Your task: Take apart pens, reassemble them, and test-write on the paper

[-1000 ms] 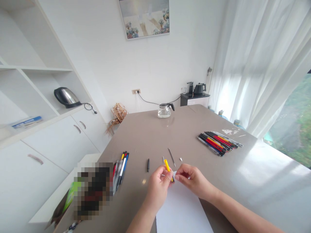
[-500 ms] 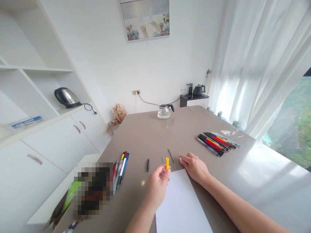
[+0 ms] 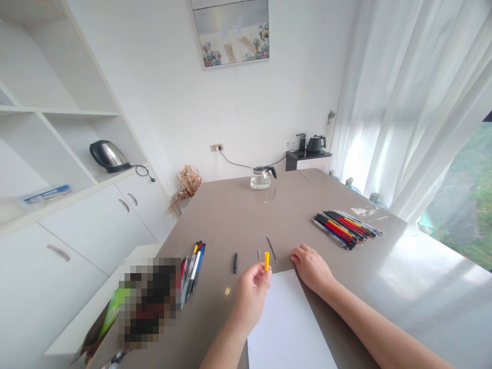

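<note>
My left hand (image 3: 251, 287) pinches a yellow pen barrel (image 3: 266, 261) upright between thumb and fingers, over the top edge of a white sheet of paper (image 3: 288, 323). My right hand (image 3: 313, 266) rests on the table just right of the paper's top corner, with its fingers curled in. Whatever those fingers hold is hidden. Between the hands, a thin dark pen refill (image 3: 272, 250) lies on the table. Beside it is a small spring (image 3: 259, 254). Farther left lies a short black pen part (image 3: 235, 263).
Many pens lie in a row (image 3: 348, 229) at the right, and a smaller group of pens (image 3: 193, 269) at the left, beside a blurred-out patch. A glass pot (image 3: 261, 179) stands at the table's far edge (image 3: 226, 181). Paper scraps (image 3: 364, 210) lie at far right.
My right hand's fingers have curled inward and drawn slightly right; the small pale piece at their tips no longer shows. My left hand keeps the yellow barrel almost in place.
</note>
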Demonstrator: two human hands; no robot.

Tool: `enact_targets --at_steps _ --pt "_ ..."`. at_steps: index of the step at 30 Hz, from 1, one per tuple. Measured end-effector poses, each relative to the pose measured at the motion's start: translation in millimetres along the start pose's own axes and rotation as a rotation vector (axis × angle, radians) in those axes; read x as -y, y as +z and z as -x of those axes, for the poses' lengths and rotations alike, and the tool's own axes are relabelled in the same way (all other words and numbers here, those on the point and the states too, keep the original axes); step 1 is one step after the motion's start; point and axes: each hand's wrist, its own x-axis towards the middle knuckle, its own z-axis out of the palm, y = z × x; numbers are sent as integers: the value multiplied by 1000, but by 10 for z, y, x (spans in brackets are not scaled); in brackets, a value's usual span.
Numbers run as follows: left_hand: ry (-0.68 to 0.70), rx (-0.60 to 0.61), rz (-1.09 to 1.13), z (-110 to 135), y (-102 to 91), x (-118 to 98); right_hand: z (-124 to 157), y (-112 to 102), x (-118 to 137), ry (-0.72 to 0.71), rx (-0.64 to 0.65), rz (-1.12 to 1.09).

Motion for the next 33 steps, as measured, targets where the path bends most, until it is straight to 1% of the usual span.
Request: enact_targets --at_steps 4,7,10,13,16,18,20,23,25,27,30,33 --pt "4 -2 -31 -10 8 40 13 -7 0 -34 -27 2" --pt "0 6 -62 -13 11 51 24 -46 -8 -47 -54 -105" --pt "-10 28 -100 -6 7 38 34 -102 -22 -11 -141 -327" --pt "18 62 -143 9 3 10 52 -162 -13 87 -220 -584" --pt "46 103 -178 26 2 -18 92 -228 58 155 -218 -878" --pt "47 128 -195 35 3 -33 133 -279 138 147 -207 -1030" --pt "45 146 -213 41 3 -46 181 -326 223 117 -191 -1123" --pt "41 164 -230 50 5 -57 247 -360 310 48 -109 -1178" --pt "37 171 -240 56 8 -58 275 -352 330 7 -28 -1161" --pt "32 167 -257 61 10 -54 288 -334 329 -9 24 -1121" --pt "31 162 -276 60 14 -47 290 -321 317 -8 36 -1095" --pt "35 155 -283 56 17 -48 288 -331 316 -30 51 -1129"
